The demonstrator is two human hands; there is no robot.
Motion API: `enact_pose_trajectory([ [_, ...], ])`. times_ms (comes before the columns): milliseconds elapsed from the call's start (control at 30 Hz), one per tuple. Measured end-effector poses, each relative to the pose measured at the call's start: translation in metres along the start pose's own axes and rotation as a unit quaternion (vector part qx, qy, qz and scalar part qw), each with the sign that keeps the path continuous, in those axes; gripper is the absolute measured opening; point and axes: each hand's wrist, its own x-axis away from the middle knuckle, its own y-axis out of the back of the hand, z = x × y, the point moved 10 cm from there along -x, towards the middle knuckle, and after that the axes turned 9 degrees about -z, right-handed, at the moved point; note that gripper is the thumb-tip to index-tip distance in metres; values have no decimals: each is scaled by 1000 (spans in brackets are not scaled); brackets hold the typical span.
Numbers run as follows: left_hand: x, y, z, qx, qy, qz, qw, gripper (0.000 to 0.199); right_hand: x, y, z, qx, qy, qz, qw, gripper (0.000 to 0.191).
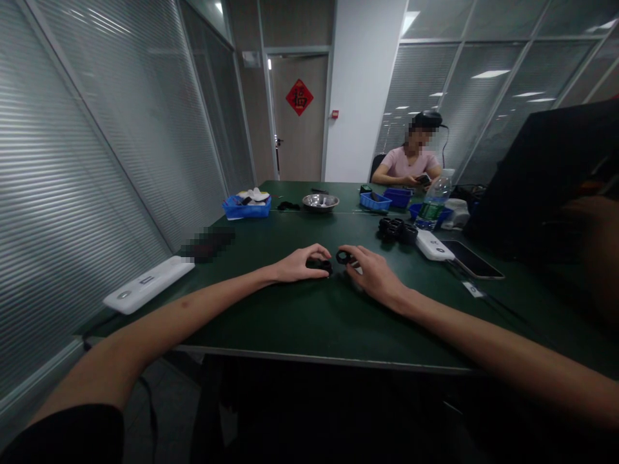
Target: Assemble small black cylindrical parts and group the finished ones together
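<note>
My right hand (370, 272) pinches a small black ring (343, 257) between thumb and fingers, just above the dark green table (290, 316). Facing it from the left, my left hand (302, 264) curves its thumb and fingers around a small black part (323, 265) low over the tabletop. A narrow gap separates the two black pieces. Further right lies a cluster of black round parts (396, 229). The finer shape of the left piece is partly hidden by my fingers.
A metal bowl (320, 203), a filled blue basket (247, 206) and a smaller blue basket (375, 202) stand farther back. On the right are a bottle (432, 206), white power bank (434, 245) and phone (471, 259). A person (409, 162) sits across the table.
</note>
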Motion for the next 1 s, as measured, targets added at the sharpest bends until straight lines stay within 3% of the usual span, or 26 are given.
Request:
enact_pose_trajectory([
  [267, -1, -13, -4, 64, 33, 22, 997, 78, 6, 1, 28, 40, 82, 26, 996, 55],
  [533, 0, -16, -5, 48, 25, 30, 998, 75, 15, 0, 72, 21, 236, 58, 970, 54],
  [833, 4, -19, -23, 26, -30, 71, 997, 59, 23, 5, 78, 18, 258, 77, 963, 54],
  [1000, 4, -14, -28, 0, -42, 45, 998, 57, 22, 5, 78, 2, 234, 80, 969, 53],
])
